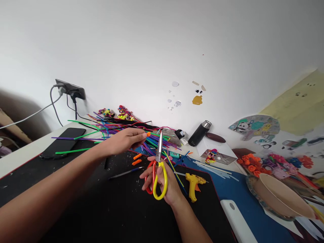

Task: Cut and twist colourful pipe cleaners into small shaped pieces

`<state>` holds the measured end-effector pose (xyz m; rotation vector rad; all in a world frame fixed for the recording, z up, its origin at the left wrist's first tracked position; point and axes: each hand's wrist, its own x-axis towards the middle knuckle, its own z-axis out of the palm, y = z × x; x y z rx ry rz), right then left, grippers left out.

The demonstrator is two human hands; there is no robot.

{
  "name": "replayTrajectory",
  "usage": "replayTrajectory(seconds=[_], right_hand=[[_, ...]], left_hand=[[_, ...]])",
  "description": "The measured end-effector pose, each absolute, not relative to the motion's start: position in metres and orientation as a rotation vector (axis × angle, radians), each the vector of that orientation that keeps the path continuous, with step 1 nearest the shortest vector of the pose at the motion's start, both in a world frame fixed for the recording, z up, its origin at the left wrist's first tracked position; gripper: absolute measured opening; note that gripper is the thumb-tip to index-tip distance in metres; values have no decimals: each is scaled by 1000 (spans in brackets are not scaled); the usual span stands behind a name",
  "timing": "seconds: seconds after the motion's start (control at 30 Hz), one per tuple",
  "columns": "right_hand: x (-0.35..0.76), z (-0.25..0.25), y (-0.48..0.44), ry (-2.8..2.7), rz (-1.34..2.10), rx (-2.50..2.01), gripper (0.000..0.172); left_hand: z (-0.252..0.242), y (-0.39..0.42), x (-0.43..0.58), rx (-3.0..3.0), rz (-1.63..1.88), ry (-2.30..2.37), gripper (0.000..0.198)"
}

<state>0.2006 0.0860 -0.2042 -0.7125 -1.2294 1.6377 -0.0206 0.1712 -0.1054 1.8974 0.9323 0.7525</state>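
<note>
My left hand (130, 138) pinches a small orange piece of pipe cleaner (148, 134) above the heap of pipe cleaners. A pair of scissors (159, 153) with one red and one yellow handle is in my right hand (167, 184), its blades pointing up and away from me. The blades look closed and stand just right of the orange piece, apart from it. Two short orange pieces (137, 159) lie on the black mat (106, 206) between my hands. Near them rests a dark pen (126, 173).
Many coloured pipe cleaners (83, 137) spread along the wall, some over a black phone (62, 143). A yellow glue gun (193, 186) lies right of my right hand. Farther right are a black flask (199, 133), a white box (216, 148), a bowl (280, 197) and a white bar-shaped object (238, 219).
</note>
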Motion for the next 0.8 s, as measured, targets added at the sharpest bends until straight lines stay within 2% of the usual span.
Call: replayTrajectory(seconds=[0.17,0.37,0.8], right_hand=[[197,-208,82,-1293,1647,-670,71],[193,-202,79,-1312,1477,-844,58],[188,-203,76,-1344,1375,-986,51]], left_hand=[[-103,171,-23,1902,717,909,56],[-103,170,-24,1883,730,880,54],[-117,169,-10,1851,589,847,50]])
